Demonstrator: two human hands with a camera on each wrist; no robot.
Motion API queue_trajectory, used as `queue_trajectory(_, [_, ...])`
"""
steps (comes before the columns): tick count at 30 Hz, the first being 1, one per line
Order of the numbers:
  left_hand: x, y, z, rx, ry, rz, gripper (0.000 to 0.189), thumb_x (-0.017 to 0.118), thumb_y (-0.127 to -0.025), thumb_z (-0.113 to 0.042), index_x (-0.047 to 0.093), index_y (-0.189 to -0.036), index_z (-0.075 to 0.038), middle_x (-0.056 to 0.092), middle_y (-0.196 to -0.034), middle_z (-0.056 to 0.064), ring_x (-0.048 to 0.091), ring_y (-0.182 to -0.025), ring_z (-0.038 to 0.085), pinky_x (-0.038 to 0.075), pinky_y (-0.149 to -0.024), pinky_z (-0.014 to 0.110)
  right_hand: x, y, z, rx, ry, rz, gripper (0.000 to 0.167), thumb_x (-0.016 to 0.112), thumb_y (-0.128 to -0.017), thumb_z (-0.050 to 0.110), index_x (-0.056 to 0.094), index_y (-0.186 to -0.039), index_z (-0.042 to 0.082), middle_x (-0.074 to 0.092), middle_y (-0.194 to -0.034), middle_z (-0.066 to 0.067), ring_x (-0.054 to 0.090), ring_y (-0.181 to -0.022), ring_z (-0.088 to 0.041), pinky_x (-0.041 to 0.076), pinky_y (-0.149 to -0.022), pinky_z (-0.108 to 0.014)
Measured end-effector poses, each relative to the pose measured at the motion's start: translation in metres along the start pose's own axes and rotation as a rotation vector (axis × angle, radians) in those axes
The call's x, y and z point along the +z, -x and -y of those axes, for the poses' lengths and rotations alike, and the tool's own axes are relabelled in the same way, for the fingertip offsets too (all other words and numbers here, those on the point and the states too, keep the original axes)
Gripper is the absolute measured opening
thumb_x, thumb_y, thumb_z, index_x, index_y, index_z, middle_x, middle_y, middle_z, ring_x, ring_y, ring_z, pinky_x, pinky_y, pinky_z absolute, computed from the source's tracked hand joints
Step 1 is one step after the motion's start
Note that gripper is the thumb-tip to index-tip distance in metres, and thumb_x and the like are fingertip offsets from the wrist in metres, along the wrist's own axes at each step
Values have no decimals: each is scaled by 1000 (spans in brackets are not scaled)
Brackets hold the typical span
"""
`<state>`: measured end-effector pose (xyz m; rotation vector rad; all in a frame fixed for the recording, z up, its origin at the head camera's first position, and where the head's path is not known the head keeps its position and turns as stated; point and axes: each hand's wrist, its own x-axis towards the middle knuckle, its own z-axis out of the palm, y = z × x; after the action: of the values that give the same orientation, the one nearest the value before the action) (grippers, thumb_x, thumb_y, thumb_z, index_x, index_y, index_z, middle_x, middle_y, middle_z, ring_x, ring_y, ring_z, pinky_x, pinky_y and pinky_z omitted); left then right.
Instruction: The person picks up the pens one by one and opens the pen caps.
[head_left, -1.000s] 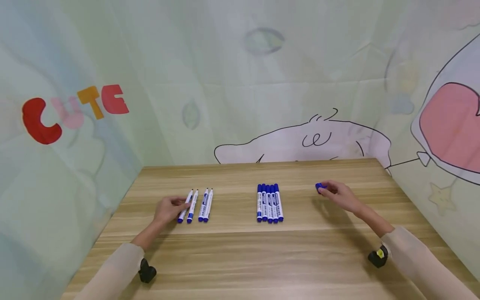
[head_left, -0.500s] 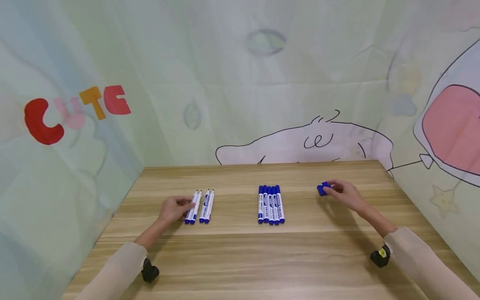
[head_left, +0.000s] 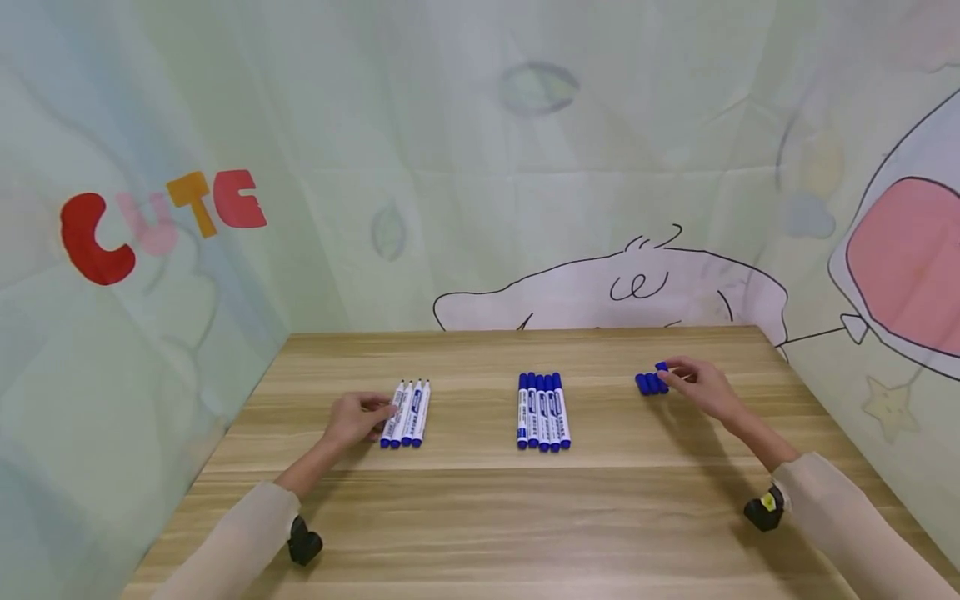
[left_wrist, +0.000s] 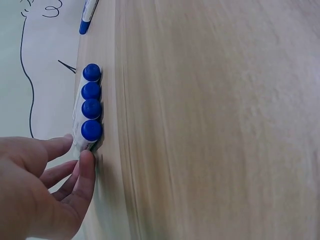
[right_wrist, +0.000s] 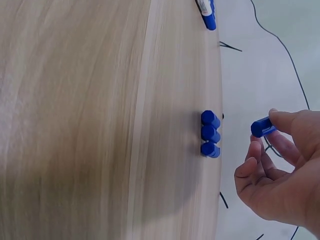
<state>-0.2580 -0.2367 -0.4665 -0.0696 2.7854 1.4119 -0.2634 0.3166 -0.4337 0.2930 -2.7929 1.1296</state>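
A row of several uncapped whiteboard markers (head_left: 415, 421) lies side by side on the table, dark tips pointing away, blue ends (left_wrist: 91, 108) near. My left hand (head_left: 358, 419) is at the row's left side, thumb and fingertips touching the leftmost marker. A blue marker cap (right_wrist: 263, 127) is pinched between the thumb and fingers of my right hand (head_left: 697, 386), raised above the table; the lower fingers curl loosely. Three blue caps (head_left: 651, 383) stand close together just left of that hand, and appear in a line in the right wrist view.
Several capped blue markers (head_left: 543, 412) lie in a tight group at the middle of the wooden table (head_left: 480, 517), between the hands. A printed curtain (head_left: 337, 208) hangs close behind the table's back edge and along both sides.
My left hand has moved right, bringing the spaced uncapped markers together into one tight row. Near my right hand more caps now show on the table, and the hand has shifted slightly right.
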Motion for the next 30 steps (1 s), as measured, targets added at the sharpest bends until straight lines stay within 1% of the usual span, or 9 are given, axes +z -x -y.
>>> queue_trajectory(2, [-1, 0, 1, 3, -10, -2, 33, 72, -94, -9, 67, -118, 13, 69, -96, 22, 65, -64, 12, 57, -54, 26, -1, 0, -1, -9, 10, -13, 32, 62, -101, 14, 64, -123, -10, 70, -115, -32, 69, -94, -34, 51, -73, -22])
queue_trajectory(4, [-2, 0, 1, 12, -15, -6, 33, 72, -94, -9, 68, -118, 12, 70, -95, 23, 65, -65, 13, 57, -54, 26, -1, 0, -2, -10, 13, -21, 31, 62, -101, 13, 65, -121, -11, 71, -111, -32, 69, -94, -35, 51, -72, -22])
queue_trajectory(9, [-6, -1, -3, 50, -38, -29, 32, 70, -95, -10, 68, -119, 11, 71, -92, 23, 62, -63, 16, 50, -51, 24, -4, -2, -10, 32, 42, -23, 35, 60, -103, 17, 64, -124, -11, 72, -109, -29, 67, -95, -33, 51, -70, -23])
queue_trajectory(13, [-6, -3, -10, 54, -76, -50, 35, 70, -97, -18, 69, -121, 7, 72, -101, 23, 64, -72, 18, 49, -55, 22, -6, -3, -15, 82, 54, -19, 41, 57, -105, 22, 62, -125, -14, 70, -110, -31, 66, -95, -31, 50, -70, -24])
queue_trajectory(16, [-5, -2, -17, 60, -89, -45, 39, 72, -96, -24, 70, -123, 4, 72, -108, 22, 66, -83, 20, 52, -61, 22, -6, -4, -20, 101, 51, -22, 45, 55, -107, 25, 61, -125, -15, 70, -110, -32, 67, -94, -31, 49, -70, -25])
queue_trajectory(19, [-2, 0, -22, 70, -78, -21, 42, 74, -95, -26, 69, -125, 2, 71, -110, 22, 67, -86, 22, 55, -63, 23, -5, -6, -25, 95, 60, -43, 44, 54, -107, 25, 62, -123, -15, 71, -108, -32, 67, -91, -27, 49, -71, -25])
queue_trajectory(21, [0, 1, -26, 72, -65, -8, 42, 74, -95, -27, 69, -126, 1, 72, -109, 21, 68, -85, 21, 55, -63, 22, -4, -7, -30, 78, 75, -68, 41, 55, -106, 23, 64, -119, -15, 72, -105, -30, 65, -87, -22, 49, -70, -26])
queue_trajectory(26, [5, 3, -32, 111, -51, 4, 40, 74, -95, -25, 69, -126, 0, 73, -108, 19, 66, -83, 18, 52, -62, 21, -2, -8, -41, 55, 110, -125, 33, 59, -103, 18, 69, -108, -13, 72, -91, -25, 56, -75, -12, 45, -66, -26])
queue_trajectory(30, [10, 6, -35, 150, -37, 20, 40, 74, -95, -24, 69, -126, 1, 74, -105, 18, 65, -78, 15, 51, -60, 21, 0, -7, -45, 57, 121, -120, 35, 62, -102, 19, 68, -111, -15, 73, -89, -25, 56, -71, -10, 45, -62, -24])
